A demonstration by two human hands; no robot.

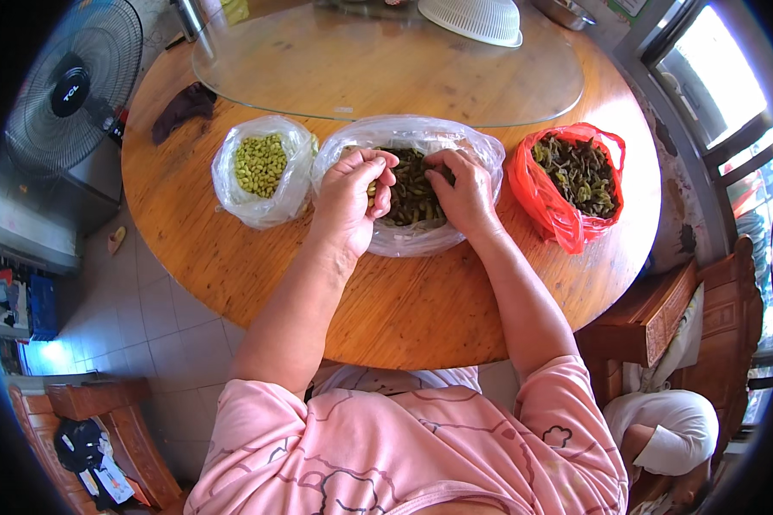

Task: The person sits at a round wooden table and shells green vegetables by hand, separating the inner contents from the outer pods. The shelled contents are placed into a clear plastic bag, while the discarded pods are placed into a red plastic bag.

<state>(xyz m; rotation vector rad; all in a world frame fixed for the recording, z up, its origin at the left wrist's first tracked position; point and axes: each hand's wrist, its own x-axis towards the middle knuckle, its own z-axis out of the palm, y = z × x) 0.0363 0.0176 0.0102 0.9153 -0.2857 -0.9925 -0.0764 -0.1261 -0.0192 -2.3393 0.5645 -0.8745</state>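
My left hand (354,196) is curled around several shelled green beans (372,192), above the left side of a clear plastic bag (412,248) of dark bean pods (415,187). Over the right side of that bag, my right hand (460,190) reaches down with bent fingers near the pods; whether it grips one is hidden. To the left stands another clear bag (225,170) with shelled green beans (261,165) inside. A red plastic bag (573,238) of dark, empty-looking pods (576,174) stands to the right.
A glass turntable (386,71) covers the far part of the round wooden table (419,309), with a white plastic basket (473,19) on it. A dark cloth (183,112) lies at the left. A fan (71,90) stands beyond the left edge. A person in white (670,431) is on the bench at right.
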